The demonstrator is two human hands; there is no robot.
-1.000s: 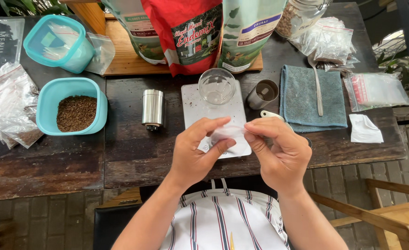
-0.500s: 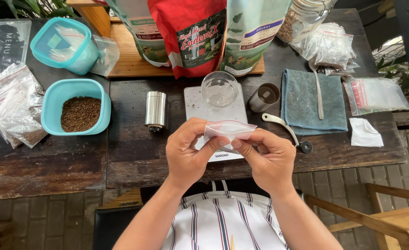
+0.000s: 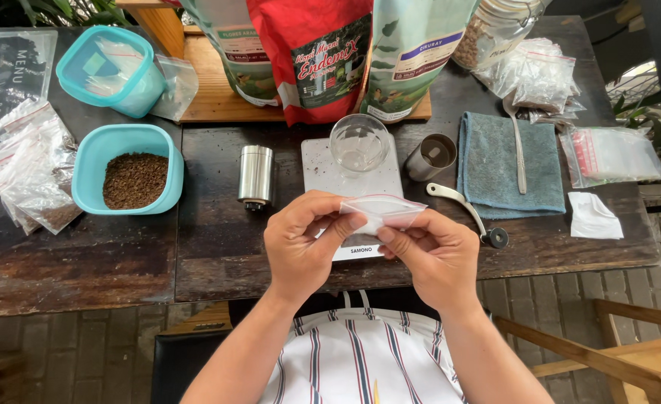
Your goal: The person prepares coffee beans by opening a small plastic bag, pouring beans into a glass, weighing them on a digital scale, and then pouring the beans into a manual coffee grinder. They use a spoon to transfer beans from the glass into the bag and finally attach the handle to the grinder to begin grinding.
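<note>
Left hand (image 3: 300, 243) and right hand (image 3: 429, 254): both grips closed on one small clear zip bag (image 3: 384, 212) w/ red seal strip. Thumb + forefinger of each hand pinch the bag at its top edge, left grip at the left end, right grip lower right. Bag is held in the air, just above the front edge of a white scale (image 3: 323, 168), roughly level, mouth side up. Contents of bag: cannot tell.

On the scale: clear glass cup (image 3: 359, 144), upright. Left of scale, on the dark wooden surface (image 3: 211, 247): steel cylinder (image 3: 256, 176), upright. Right of scale: metal grinder body (image 3: 429, 156), open top; white crank handle (image 3: 465, 213) w/ black knob lying beside it, touching the grey cloth (image 3: 495, 172). Spoon (image 3: 519, 153) lies on the cloth.

Far left: teal bowl (image 3: 91, 187) w/ brown granules; second teal tub (image 3: 114, 71) behind it; clear bags (image 3: 28, 172) at surface edge. Rear: three upright pouches, the red pouch (image 3: 315, 60) in the middle.
</note>
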